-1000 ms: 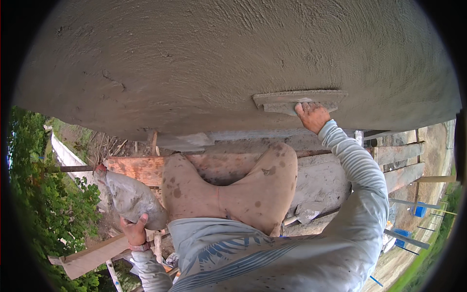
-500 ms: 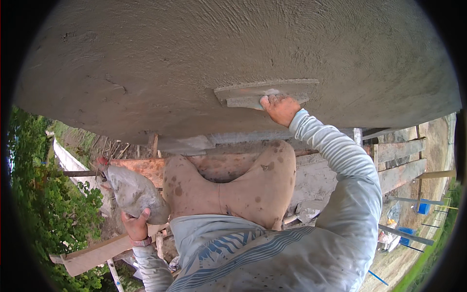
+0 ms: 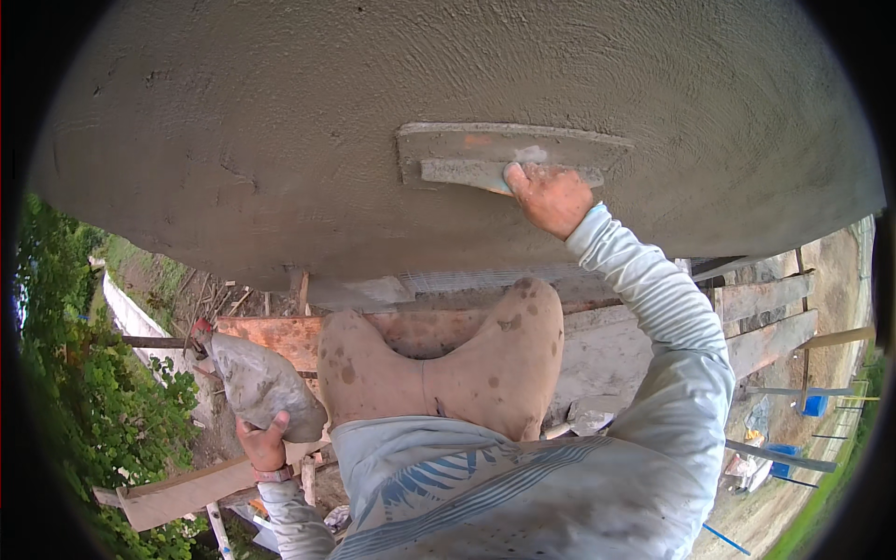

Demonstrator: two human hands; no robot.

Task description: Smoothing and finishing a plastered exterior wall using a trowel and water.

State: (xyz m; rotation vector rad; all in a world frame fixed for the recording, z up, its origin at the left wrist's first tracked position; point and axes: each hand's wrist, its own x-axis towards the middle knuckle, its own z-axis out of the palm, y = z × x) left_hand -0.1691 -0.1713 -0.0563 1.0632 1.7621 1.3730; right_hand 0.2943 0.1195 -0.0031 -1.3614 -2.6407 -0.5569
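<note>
My right hand (image 3: 551,200) is closed round the grip of a long plastering float (image 3: 467,146). The float's flat face lies against wet grey plaster (image 3: 280,112) on the wall, and cement is smeared over its back. At the lower left my left hand (image 3: 265,442) grasps the wide end of a cloudy, grey-smeared plastic bottle (image 3: 266,385). The bottle is tilted, its narrow end with a red tip (image 3: 203,326) pointing up and left, away from my leg.
Stained wooden planks (image 3: 597,359) run crosswise below the wall. A board (image 3: 187,490) juts out at the lower left, near leafy plants (image 3: 121,420). Boards and poles (image 3: 770,297) stand at the right, with blue containers (image 3: 782,457) on the ground beyond.
The float and my right hand have moved slightly up the wall. My left hand keeps hold of the bottle, which sits slightly lower in the picture.
</note>
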